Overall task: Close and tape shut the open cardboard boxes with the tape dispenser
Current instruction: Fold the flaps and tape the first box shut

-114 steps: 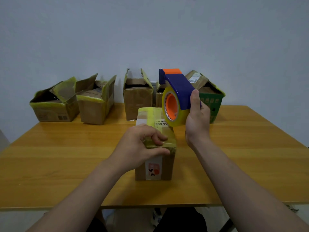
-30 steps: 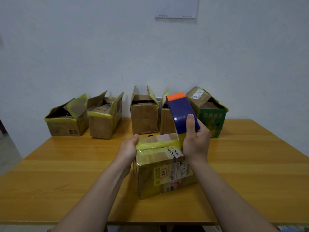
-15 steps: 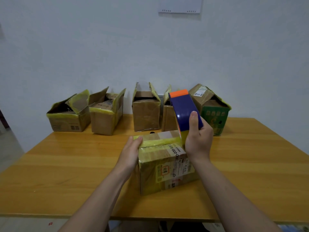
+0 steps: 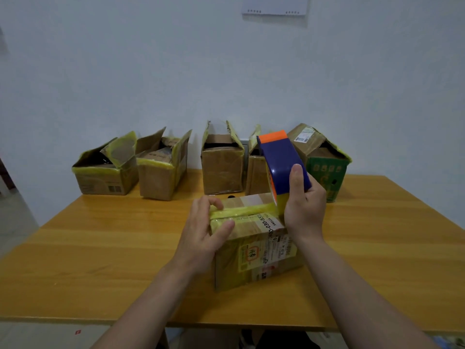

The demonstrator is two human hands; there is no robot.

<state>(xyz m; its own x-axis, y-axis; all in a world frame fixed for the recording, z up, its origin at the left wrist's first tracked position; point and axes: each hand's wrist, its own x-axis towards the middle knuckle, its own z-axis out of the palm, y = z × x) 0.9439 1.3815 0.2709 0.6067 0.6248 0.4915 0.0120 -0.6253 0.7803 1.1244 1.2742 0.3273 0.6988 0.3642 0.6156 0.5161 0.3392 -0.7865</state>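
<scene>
Two grips: right hand (image 4: 304,210) holds blue dispenser (image 4: 279,157), left hand (image 4: 198,233) pinches taped cardboard box (image 4: 256,258).

Plain indoor room used as a packing station; home or office, cannot tell. Evidence: one wooden table (image 4: 100,248) set against a bare pale wall (image 4: 151,71), with a white sheet (image 4: 275,5) fixed high on it. Worn, reused cardboard boxes (image 4: 222,170) line the table's far edge, flaps up, edged with old yellow tape. A tape dispenser (image 4: 279,157) is over a taped box (image 4: 256,258) nearer the front edge. Pale floor (image 4: 15,222) at left.
</scene>
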